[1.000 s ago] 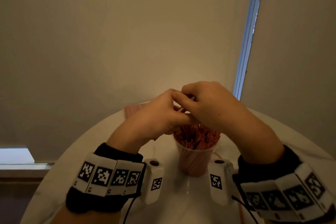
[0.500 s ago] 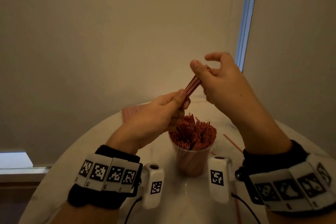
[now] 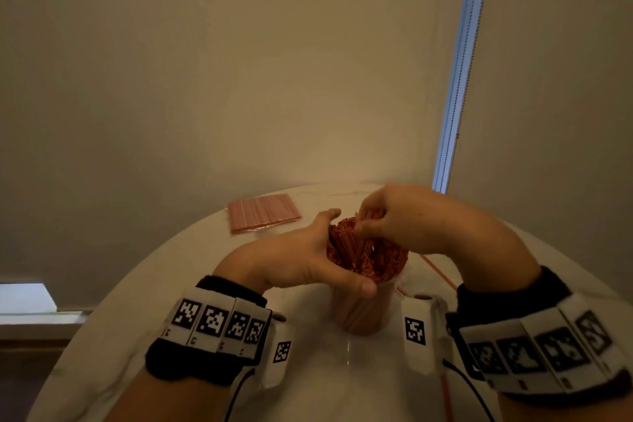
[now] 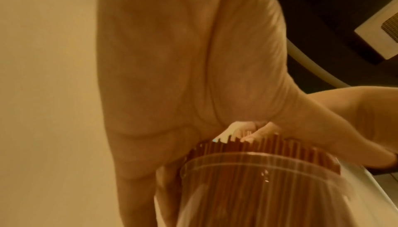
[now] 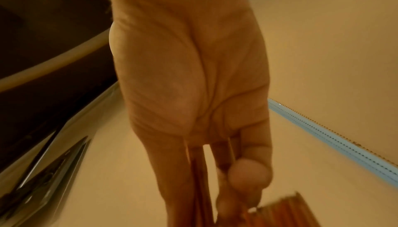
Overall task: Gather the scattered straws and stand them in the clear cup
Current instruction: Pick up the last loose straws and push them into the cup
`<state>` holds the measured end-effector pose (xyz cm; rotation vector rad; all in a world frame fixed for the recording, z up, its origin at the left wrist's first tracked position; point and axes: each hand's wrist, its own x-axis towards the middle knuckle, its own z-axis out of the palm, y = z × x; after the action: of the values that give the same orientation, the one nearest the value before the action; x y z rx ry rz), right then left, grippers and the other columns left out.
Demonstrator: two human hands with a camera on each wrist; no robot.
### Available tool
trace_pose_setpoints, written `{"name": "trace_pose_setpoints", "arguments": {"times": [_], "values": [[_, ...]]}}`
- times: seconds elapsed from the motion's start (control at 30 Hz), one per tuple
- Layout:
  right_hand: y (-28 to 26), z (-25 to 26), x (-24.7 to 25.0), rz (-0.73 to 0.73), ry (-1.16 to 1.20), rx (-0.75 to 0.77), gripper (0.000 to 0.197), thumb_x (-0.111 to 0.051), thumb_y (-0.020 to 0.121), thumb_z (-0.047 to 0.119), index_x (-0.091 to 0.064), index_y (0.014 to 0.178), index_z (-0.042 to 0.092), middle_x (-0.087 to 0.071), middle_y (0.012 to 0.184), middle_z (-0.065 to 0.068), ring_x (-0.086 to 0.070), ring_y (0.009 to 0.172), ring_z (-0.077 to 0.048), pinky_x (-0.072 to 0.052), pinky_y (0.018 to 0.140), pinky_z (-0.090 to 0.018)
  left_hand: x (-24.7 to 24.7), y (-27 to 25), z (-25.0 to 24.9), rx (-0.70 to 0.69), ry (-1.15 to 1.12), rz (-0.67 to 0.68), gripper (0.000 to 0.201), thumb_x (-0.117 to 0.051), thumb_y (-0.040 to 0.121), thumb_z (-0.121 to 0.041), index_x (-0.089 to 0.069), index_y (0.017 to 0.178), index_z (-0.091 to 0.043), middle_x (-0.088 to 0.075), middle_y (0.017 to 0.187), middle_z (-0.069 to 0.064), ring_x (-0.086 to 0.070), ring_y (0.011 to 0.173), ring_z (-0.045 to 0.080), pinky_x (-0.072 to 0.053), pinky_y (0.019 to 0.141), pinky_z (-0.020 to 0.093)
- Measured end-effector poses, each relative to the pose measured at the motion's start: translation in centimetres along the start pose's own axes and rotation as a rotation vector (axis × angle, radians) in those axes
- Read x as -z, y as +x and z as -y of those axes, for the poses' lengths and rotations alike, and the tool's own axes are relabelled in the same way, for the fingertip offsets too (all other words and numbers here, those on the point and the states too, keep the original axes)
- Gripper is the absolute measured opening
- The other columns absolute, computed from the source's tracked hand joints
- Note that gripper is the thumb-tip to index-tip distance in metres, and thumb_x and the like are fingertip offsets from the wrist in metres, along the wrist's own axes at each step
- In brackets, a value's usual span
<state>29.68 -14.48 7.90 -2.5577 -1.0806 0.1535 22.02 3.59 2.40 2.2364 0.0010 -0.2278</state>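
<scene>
1. Nearest the camera, both forearms wear black wristbands with white blocks of black-and-white square markers, and a small white camera unit hangs by each wrist.
2. Between the wrists stands the clear plastic cup on the round white marble-look table. It is upright and packed with thin red-and-white striped straws whose ends rise above its rim.
3. The left hand cups the left side of the straw bundle just above the rim, thumb curled across the near side and fingers round the far side, so it grips the standing straws. The left wrist view shows the palm close against the cup's rim.
4. The right hand comes in from above, fingers bent down and pinching a few straws at the top of the bundle. In the blurred right wrist view, straws run down between thumb and fingertips.
5. A few loose red straws lie flat on the table right of the cup, under the right forearm.
6. Further back on the left lies a flat clear packet of pink striped straws, well apart from the cup.
7. Behind is a beige roller blind with a bead chain at a bright gap.
</scene>
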Motion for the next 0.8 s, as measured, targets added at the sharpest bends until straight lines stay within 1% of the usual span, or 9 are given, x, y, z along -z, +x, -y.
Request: {"name": "trace_pose_setpoints", "arguments": {"times": [0.07,0.13,0.2,0.3,0.4,0.53,0.6,0.7,0.8], "values": [[0.3,0.2,-0.2,-0.031,0.011,0.007,0.013,-0.064,0.094,0.034,-0.072,0.102,0.027,-0.066,0.095,0.007,-0.060,0.082,-0.009,-0.055,0.071,-0.026,-0.2,0.3,0.0,0.001,0.034,-0.018,0.123,-0.096,0.064,-0.047,-0.017,0.158,-0.033,-0.059,0.133,-0.016,-0.056,0.122,0.003,-0.047,0.098,0.018],[0.4,0.4,0.1,-0.207,0.128,0.055,0.005,-0.069,0.091,0.032,-0.070,0.095,0.029,-0.066,0.090,0.008,-0.063,0.084,-0.012,-0.058,0.074,-0.033,-0.3,0.4,-0.1,0.005,0.028,-0.039,0.113,-0.096,0.064,-0.046,-0.028,0.152,-0.028,-0.062,0.128,-0.015,-0.060,0.117,0.001,-0.051,0.098,0.020],[0.5,0.6,0.2,-0.300,0.185,0.104,0.003,-0.072,0.088,0.033,-0.071,0.091,0.032,-0.066,0.085,0.010,-0.064,0.081,-0.012,-0.057,0.070,-0.033,-0.4,0.4,-0.1,0.006,0.012,-0.048,0.107,-0.096,0.065,-0.046,-0.031,0.148,-0.027,-0.063,0.126,-0.016,-0.060,0.114,0.000,-0.051,0.092,0.016],[0.7,1.2,-0.9,-0.107,0.015,0.026,0.005,-0.073,0.087,0.034,-0.074,0.091,0.035,-0.069,0.091,0.007,-0.062,0.084,-0.012,-0.052,0.067,-0.025,-0.3,0.3,-0.1,0.000,0.009,-0.071,0.101,-0.095,0.066,-0.046,-0.034,0.144,-0.028,-0.063,0.122,-0.016,-0.061,0.109,-0.001,-0.051,0.078,0.008],[1.2,1.3,-2.1,0.052,-0.138,-0.004,0.015,-0.067,0.091,0.037,-0.076,0.102,0.033,-0.071,0.095,0.005,-0.062,0.085,-0.011,-0.049,0.070,-0.025,-0.4,0.2,-0.2,-0.004,0.029,-0.077,0.096,-0.094,0.068,-0.045,-0.035,0.142,-0.029,-0.062,0.123,-0.014,-0.061,0.110,0.002,-0.056,0.085,0.018],[0.9,1.0,-0.9,-0.084,0.102,0.086,0.007,-0.068,0.090,0.038,-0.072,0.096,0.037,-0.066,0.094,0.017,-0.060,0.086,-0.003,-0.048,0.067,-0.020,-0.4,0.1,-0.2,-0.003,0.001,-0.079,0.091,-0.094,0.068,-0.041,-0.037,0.138,-0.028,-0.061,0.123,-0.008,-0.062,0.112,0.010,-0.061,0.089,0.038],[0.8,0.7,-0.6,-0.138,0.061,0.080,0.006,-0.069,0.089,0.041,-0.071,0.094,0.038,-0.062,0.092,0.019,-0.060,0.090,-0.006,-0.048,0.067,-0.020,-0.4,0.1,-0.2,0.009,-0.008,-0.072,0.092,-0.095,0.067,-0.044,-0.037,0.137,-0.029,-0.062,0.121,-0.009,-0.063,0.109,0.011,-0.062,0.085,0.038],[0.7,0.1,-0.9,0.008,-0.030,0.016,0.028,-0.072,0.083,0.050,-0.067,0.110,0.041,-0.052,0.101,0.016,-0.054,0.095,-0.010,-0.045,0.069,-0.023,-0.4,0.1,-0.1,0.024,-0.017,-0.071,0.093,-0.095,0.066,-0.047,-0.037,0.137,-0.032,-0.062,0.120,-0.008,-0.065,0.107,0.011,-0.063,0.082,0.036],[0.8,0.1,-1.1,0.034,0.044,0.027,0.011,-0.075,0.084,0.041,-0.070,0.092,0.036,-0.060,0.096,0.017,-0.057,0.088,-0.008,-0.049,0.069,-0.024,-0.4,0.3,0.0,0.032,-0.025,-0.067,0.091,-0.095,0.064,-0.047,-0.039,0.134,-0.032,-0.062,0.121,-0.006,-0.065,0.107,0.013,-0.064,0.081,0.036]]}}
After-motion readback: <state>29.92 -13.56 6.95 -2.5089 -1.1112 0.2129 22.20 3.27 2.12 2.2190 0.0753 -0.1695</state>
